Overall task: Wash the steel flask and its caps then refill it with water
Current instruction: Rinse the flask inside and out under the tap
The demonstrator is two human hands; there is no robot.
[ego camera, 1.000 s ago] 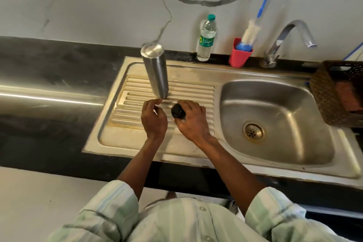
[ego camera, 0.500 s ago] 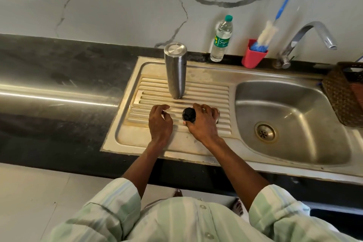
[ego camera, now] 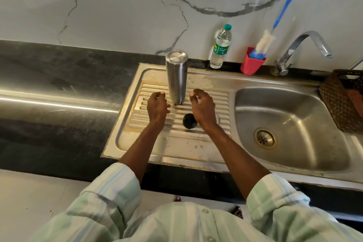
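The steel flask (ego camera: 176,77) stands upside down on the ribbed drainboard (ego camera: 214,102) of the sink. A black cap (ego camera: 189,121) lies on the ribs in front of it. Part of a second, clear or steel cap (ego camera: 217,119) shows just past my right wrist. My left hand (ego camera: 157,106) hovers left of the flask's foot, fingers loosely curled and holding nothing. My right hand (ego camera: 202,106) hovers to the right of the flask with relaxed fingers, also holding nothing. Neither hand touches the flask.
A plastic water bottle (ego camera: 220,47) and a red cup (ego camera: 252,61) holding a blue-handled bottle brush (ego camera: 282,9) stand at the back wall. The tap (ego camera: 300,49) arches over the sink basin (ego camera: 282,124). A brown basket (ego camera: 346,100) sits at the right.
My right hand has let go of the black cap, which now lies on the drainboard. Both hands have moved up to either side of the flask.
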